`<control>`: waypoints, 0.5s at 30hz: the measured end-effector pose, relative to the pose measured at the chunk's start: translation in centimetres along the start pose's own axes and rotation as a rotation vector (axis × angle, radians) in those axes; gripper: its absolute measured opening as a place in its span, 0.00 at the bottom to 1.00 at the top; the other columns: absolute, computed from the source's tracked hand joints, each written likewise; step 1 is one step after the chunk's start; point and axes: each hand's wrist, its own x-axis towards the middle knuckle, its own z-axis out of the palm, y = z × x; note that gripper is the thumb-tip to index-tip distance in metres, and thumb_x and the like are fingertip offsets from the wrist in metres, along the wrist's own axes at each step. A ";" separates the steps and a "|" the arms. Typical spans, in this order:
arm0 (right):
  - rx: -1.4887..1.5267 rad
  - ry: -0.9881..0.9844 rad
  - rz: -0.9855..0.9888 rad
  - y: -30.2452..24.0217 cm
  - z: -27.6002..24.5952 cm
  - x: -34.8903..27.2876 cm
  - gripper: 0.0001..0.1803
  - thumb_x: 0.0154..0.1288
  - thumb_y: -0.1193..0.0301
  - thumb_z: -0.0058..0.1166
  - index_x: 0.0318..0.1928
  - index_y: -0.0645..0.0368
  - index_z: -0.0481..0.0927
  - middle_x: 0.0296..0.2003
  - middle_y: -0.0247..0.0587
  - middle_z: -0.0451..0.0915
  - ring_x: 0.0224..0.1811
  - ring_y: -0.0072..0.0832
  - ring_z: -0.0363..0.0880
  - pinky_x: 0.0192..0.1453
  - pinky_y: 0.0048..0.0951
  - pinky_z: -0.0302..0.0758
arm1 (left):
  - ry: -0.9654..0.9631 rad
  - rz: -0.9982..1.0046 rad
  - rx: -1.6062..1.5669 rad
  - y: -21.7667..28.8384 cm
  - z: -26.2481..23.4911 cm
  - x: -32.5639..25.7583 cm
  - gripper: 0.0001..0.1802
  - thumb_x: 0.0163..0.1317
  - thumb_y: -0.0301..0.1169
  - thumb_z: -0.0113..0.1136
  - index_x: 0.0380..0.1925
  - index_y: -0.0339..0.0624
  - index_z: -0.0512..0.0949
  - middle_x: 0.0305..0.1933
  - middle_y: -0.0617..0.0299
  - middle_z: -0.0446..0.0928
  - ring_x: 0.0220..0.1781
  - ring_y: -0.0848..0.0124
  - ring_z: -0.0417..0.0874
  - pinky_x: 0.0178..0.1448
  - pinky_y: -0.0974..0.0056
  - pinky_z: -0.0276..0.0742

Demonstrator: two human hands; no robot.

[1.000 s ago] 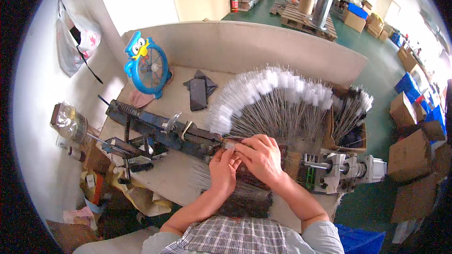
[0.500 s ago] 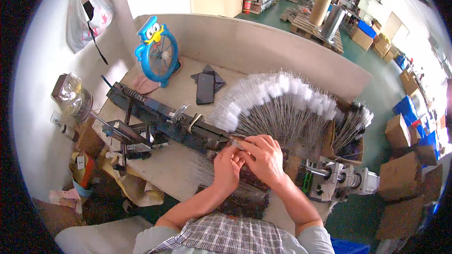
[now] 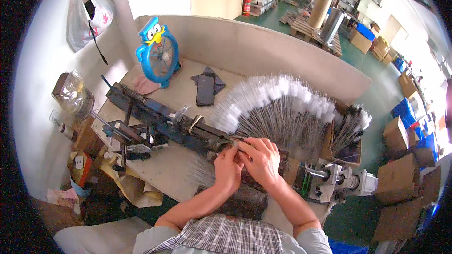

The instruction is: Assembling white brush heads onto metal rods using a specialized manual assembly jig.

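Observation:
My left hand [image 3: 228,172] and my right hand [image 3: 262,161] meet at the near end of a long dark metal machine bar [image 3: 165,118]. Fingers and thumbs of both are pinched together, almost touching each other. Whatever lies between the fingertips is too small and too covered to make out. Just beyond my hands spreads a wide fan of thin wire-stemmed brushes [image 3: 278,95] with white tufted ends. Loose pale wires or bristles [image 3: 202,170] lie left of my left wrist. A dark pad [image 3: 245,201] sits beneath my forearms.
A blue duck-shaped fan [image 3: 160,56] and a phone [image 3: 205,89] on a dark cloth stand at the back. Right of my hands is a metal shaft unit [image 3: 346,180], with a cardboard box [image 3: 328,143] of dark brushes behind it. A low partition [image 3: 263,37] borders the table.
Both hands stay pinched at the bar's end, with only small shifts of the fingers. The right hand's fingers have drawn slightly downward. The rest looks the same.

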 end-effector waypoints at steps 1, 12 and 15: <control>0.000 0.001 0.004 0.0 0.0 0.0 0.15 0.48 0.69 0.60 0.40 0.48 0.81 0.39 0.29 0.78 0.42 0.31 0.76 0.45 0.34 0.71 | -0.001 -0.002 0.003 -0.1 -0.2 0.1 0.07 0.64 0.31 0.47 0.31 0.42 0.73 0.30 0.64 0.74 0.32 0.76 0.75 0.37 0.70 0.72; 0.030 0.030 0.054 0.3 -0.4 -0.2 0.16 0.47 0.68 0.61 0.41 0.48 0.81 0.38 0.30 0.79 0.42 0.31 0.76 0.46 0.34 0.70 | -0.028 -0.037 -0.107 -0.5 -1.0 0.7 0.07 0.63 0.26 0.48 0.38 0.36 0.74 0.39 0.58 0.77 0.38 0.70 0.78 0.45 0.66 0.76; 0.002 0.054 0.044 0.3 -0.6 -0.3 0.15 0.47 0.67 0.61 0.40 0.48 0.81 0.37 0.30 0.79 0.41 0.31 0.76 0.45 0.34 0.70 | -0.039 -0.032 -0.095 -0.5 -0.9 0.6 0.07 0.63 0.24 0.49 0.38 0.35 0.73 0.39 0.58 0.76 0.38 0.71 0.78 0.46 0.65 0.76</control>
